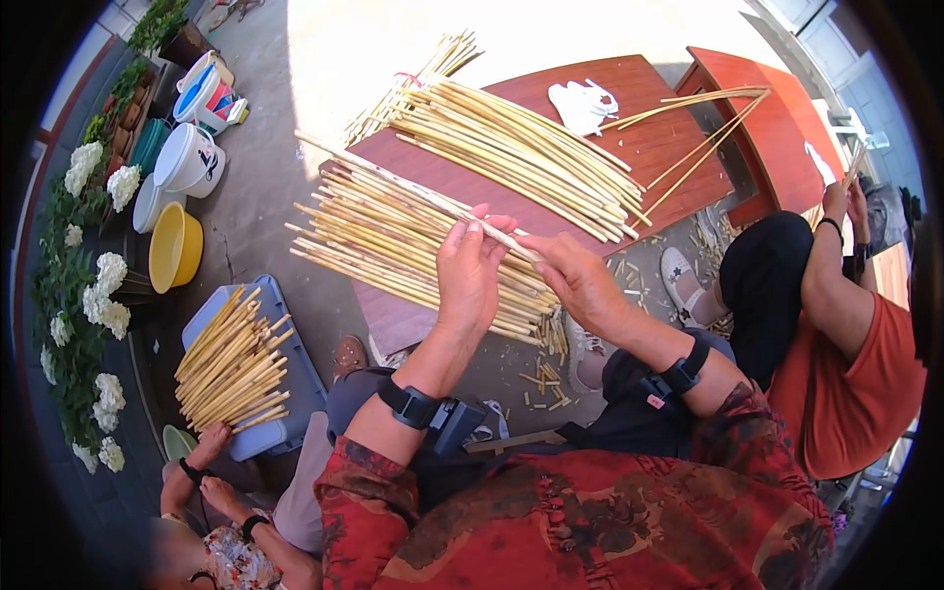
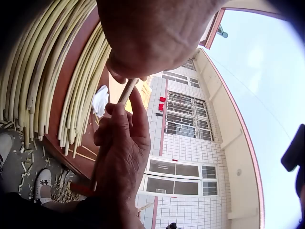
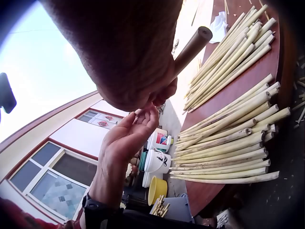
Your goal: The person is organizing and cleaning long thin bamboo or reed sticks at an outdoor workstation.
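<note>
A long pale cane stalk (image 1: 388, 179) is held slantwise over the table by both hands. Partway along it, my left hand (image 1: 464, 273) pinches it between thumb and fingers. Close by, the right hand (image 1: 588, 287) grips the stalk near its near end, fingers curled round it. In the right wrist view the cut end of the stalk (image 3: 193, 46) sticks out past the right hand. Below the hands lies a spread of similar stalks (image 1: 383, 231) on the dark red tabletop (image 1: 383, 320). Behind it is a second bundle of yellower stalks (image 1: 521, 147).
A white plastic bag (image 1: 582, 104) lies on the table's far side. At left, a blue-grey crate (image 1: 308, 379) holds shorter stalks by another person's hand (image 1: 208, 444). A yellow basin (image 1: 177, 248) and white buckets (image 1: 192, 160) stand beyond. Another person (image 1: 841, 364) sits at right.
</note>
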{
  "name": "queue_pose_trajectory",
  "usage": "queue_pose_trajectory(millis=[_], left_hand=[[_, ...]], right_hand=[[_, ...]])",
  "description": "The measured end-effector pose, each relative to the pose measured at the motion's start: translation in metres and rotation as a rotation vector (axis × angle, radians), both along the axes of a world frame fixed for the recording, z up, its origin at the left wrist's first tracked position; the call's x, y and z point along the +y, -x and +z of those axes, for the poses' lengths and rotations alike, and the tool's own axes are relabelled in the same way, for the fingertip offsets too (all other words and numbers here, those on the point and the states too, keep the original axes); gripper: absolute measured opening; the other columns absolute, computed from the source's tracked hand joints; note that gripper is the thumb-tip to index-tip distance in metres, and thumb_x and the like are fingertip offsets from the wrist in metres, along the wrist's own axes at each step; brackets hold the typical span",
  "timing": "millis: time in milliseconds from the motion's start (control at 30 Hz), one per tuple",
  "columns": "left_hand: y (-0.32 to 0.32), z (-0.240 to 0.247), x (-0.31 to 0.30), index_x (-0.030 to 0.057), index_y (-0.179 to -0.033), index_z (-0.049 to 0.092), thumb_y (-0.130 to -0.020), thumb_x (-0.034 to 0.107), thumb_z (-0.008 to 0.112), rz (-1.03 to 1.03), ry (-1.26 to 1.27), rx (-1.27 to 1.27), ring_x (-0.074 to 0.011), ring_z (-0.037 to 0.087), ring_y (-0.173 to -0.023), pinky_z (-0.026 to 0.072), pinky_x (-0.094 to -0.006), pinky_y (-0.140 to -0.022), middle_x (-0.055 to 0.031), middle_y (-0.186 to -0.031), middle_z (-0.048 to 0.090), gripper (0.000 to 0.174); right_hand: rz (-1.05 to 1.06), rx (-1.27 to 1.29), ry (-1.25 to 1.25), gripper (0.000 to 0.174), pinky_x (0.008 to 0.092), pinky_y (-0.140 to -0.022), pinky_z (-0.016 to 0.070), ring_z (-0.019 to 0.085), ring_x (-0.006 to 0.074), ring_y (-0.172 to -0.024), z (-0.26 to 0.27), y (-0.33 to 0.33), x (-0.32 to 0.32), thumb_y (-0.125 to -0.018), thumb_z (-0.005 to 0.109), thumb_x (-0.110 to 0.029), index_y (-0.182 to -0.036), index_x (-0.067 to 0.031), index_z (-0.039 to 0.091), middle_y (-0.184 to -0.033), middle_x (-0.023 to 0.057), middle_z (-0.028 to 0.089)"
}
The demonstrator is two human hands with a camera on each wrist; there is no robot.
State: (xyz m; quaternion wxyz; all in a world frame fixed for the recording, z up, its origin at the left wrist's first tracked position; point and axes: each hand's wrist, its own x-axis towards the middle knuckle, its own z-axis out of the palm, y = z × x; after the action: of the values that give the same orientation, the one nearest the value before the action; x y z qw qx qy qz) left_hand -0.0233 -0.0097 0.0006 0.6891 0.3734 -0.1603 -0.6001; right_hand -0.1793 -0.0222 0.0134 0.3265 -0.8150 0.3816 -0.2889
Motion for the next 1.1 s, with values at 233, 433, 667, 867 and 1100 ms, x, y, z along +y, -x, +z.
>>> queue_pose_trajectory(millis=[233, 433, 667, 867, 1100], left_hand=[[-0.084, 0.025, -0.028, -0.0066, -0.112, 0.039, -0.089, 0.011, 0.036, 0.435, 0.007, 0.073, -0.0235, 0.052, -0.090, 0.0466, -0.0387, -0.081, -0.0135, -0.091, 0.050, 0.029], [-0.066, 0.017, -0.027, -0.0039, -0.112, 0.040, -0.090, 0.013, 0.033, 0.364, 0.024, 0.094, -0.0233, 0.053, -0.086, 0.0471, -0.0383, -0.080, -0.0113, -0.088, 0.050, 0.028], [0.009, 0.000, 0.001, -0.0047, -0.115, 0.036, -0.091, 0.014, 0.032, -0.006, -0.009, 0.109, -0.0269, 0.051, -0.094, 0.0430, -0.0410, -0.087, -0.0143, -0.095, 0.049, 0.030], [-0.063, 0.016, -0.023, -0.0068, -0.112, 0.037, -0.091, 0.014, 0.032, 0.339, 0.028, 0.140, -0.0260, 0.052, -0.089, 0.0454, -0.0403, -0.083, -0.0151, -0.093, 0.049, 0.030], [-0.131, 0.032, -0.028, -0.0054, -0.110, 0.042, -0.090, 0.013, 0.032, 0.594, 0.021, 0.196, -0.0208, 0.050, -0.082, 0.0458, -0.0379, -0.081, -0.0105, -0.090, 0.047, 0.028]], right_hand=[[0.048, 0.058, 0.065, 0.034, 0.0359, -0.061, 0.0423, 0.051, 0.0287, -0.070, 0.011, 0.008, 0.004, -0.077, 0.053, -0.003, -0.109, -0.0149, 0.052, -0.076, 0.0108, 0.046], [0.035, 0.072, 0.093, 0.042, 0.0332, -0.060, 0.0404, 0.049, 0.0270, -0.067, 0.009, 0.007, 0.004, -0.071, 0.056, 0.004, -0.110, -0.0131, 0.052, -0.075, 0.0107, 0.044], [-0.003, 0.075, 0.084, 0.039, 0.0364, -0.058, 0.0431, 0.053, 0.0307, -0.069, 0.004, 0.006, -0.002, -0.075, 0.053, -0.001, -0.110, -0.0173, 0.050, -0.080, 0.0117, 0.046], [0.018, 0.089, 0.218, 0.036, 0.0336, -0.054, 0.0440, 0.054, 0.0267, -0.064, 0.008, 0.013, -0.005, -0.074, 0.054, -0.001, -0.107, -0.0178, 0.054, -0.075, 0.0092, 0.047], [0.044, 0.212, 0.350, 0.034, 0.0278, -0.052, 0.0432, 0.054, 0.0199, -0.062, 0.012, 0.024, -0.011, -0.073, 0.057, 0.002, -0.102, -0.0155, 0.059, -0.074, 0.0065, 0.052]])
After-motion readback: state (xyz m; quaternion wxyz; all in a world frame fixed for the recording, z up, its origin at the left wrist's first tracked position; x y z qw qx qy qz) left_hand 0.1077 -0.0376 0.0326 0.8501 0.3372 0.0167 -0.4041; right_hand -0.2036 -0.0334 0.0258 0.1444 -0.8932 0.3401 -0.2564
